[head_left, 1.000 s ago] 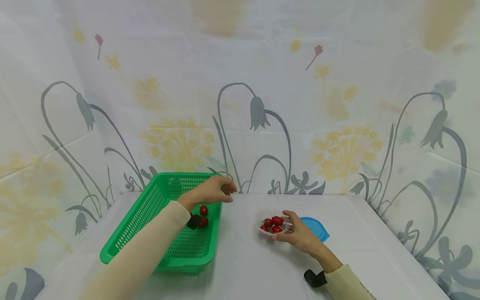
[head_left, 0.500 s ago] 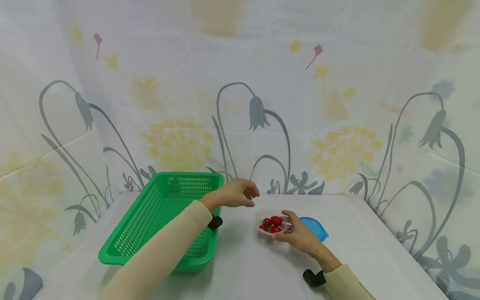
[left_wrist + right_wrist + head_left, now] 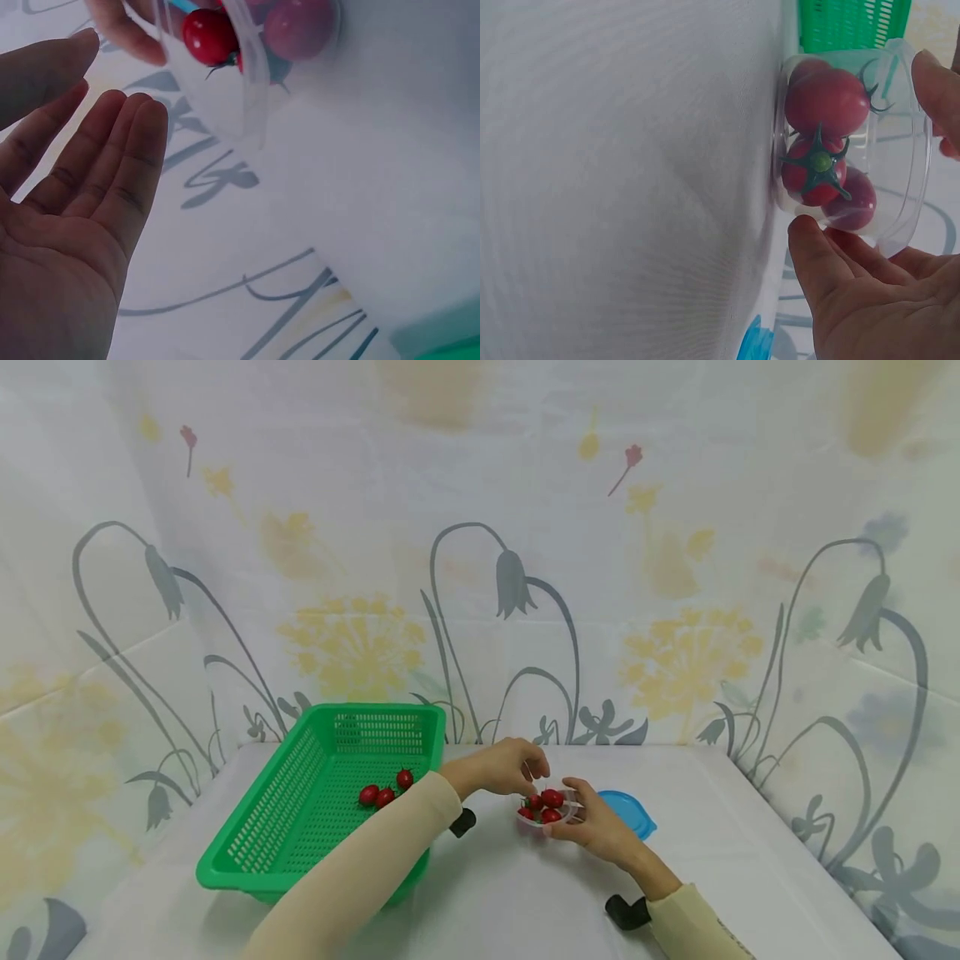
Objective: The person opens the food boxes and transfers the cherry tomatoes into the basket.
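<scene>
A clear plastic container (image 3: 531,823) stands on the white-covered table with several cherry tomatoes (image 3: 552,798) inside, red with green stems. Thumb and fingers of my right hand (image 3: 594,832) grip its right side; the right wrist view shows the thumb against the container wall (image 3: 901,142). Over the container's left side hovers my left hand (image 3: 501,767). Its fingers are loosely bent, and the left wrist view shows a gap between thumb and fingers, with nothing held. Left of the hands, a green plastic basket (image 3: 322,810) has more cherry tomatoes (image 3: 385,798) in it, partly behind my left sleeve.
A blue lid (image 3: 628,815) lies flat just behind and right of the right hand. Black wrist cameras (image 3: 627,912) stick out below each sleeve. A flower-printed cloth (image 3: 480,635) hangs behind the table.
My left hand has moved right, from above the basket's right rim to above the container, uncovering tomatoes in the basket. The right hand and the container have stayed put.
</scene>
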Motion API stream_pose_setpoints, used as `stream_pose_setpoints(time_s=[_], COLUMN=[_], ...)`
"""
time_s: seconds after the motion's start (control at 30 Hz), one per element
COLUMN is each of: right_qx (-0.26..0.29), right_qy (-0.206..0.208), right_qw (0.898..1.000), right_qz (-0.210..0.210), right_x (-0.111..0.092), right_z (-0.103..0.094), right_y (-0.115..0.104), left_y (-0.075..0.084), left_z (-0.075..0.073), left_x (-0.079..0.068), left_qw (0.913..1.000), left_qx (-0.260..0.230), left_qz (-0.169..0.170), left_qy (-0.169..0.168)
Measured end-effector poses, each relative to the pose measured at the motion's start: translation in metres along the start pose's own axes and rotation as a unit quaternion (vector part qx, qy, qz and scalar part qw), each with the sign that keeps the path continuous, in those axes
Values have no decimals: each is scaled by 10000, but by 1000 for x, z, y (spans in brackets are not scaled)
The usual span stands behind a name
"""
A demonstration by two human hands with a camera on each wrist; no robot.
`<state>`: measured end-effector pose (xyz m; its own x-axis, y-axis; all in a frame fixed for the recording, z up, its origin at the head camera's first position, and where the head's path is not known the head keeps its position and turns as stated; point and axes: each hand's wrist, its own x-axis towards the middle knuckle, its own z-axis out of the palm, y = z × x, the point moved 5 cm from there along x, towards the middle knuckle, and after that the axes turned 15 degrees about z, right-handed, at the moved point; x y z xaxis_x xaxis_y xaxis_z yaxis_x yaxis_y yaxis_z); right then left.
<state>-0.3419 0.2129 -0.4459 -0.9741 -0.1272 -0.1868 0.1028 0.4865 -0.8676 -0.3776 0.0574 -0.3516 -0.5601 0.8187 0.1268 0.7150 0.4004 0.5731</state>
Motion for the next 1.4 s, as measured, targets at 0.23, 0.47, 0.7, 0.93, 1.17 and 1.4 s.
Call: stream_pose_setpoints(time_s=[0.23, 0.47, 0.7, 0.93, 1.17, 1.4], right_qx=[42, 73, 67, 133, 147, 177], right_qy=[-1, -1, -68, -204, -162, -161], right_qw=[10000, 10000, 9999, 9996, 9997, 9996], right_qz=[-4, -25, -95, -115, -131, -140], right_x=[-1, 1, 1, 0, 2, 3], right_z=[0, 1, 1, 1, 1, 2], right_y=[-1, -1, -1, -1, 0, 1], left_y=[-12, -14, -18, -17, -18, -21], left_z=[18, 28, 35, 40, 42, 45], left_x=[10, 18, 23, 24, 25, 26], left_qw=[9997, 9995, 9985, 9976, 9976, 9981], left_qx=[-56, 127, 368, 344, 421, 279], left_qz=[-222, -300, -371, -545, -510, -512], left_qy=[-3, -32, -151, -241, -228, -211])
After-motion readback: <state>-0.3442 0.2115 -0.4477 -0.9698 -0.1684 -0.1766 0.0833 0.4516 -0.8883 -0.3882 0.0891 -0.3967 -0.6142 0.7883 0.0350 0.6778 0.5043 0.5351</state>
